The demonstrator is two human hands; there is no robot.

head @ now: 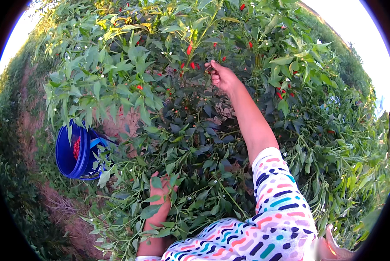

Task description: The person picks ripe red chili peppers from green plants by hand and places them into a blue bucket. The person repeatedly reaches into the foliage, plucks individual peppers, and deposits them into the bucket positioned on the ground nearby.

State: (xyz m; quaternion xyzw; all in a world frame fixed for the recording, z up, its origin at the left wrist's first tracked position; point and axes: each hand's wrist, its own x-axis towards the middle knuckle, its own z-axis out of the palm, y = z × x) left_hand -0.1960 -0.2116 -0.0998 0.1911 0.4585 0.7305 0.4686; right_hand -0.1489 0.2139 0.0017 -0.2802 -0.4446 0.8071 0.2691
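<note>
Chili pepper plants (181, 137) with green leaves, small white flowers and red fruit spread before me. My right hand (222, 76) reaches far into the foliage, its fingers curled with thumb and forefinger close together at a stem. Whether a pepper is between those fingertips is too small to tell. Red chili peppers (192, 65) hang just left of that hand, and a larger red one (189, 49) hangs above them. Lower down, my left hand (162, 189) is among the leafy stems, partly covered by leaves, so its grip is hidden.
To the left a blue plastic bucket (64, 161) leans on its side towards me, with picked red peppers (77, 148) inside. Bare soil (62, 208) runs along the left side. More red peppers (279, 95) hang at right. Dense branches surround both arms.
</note>
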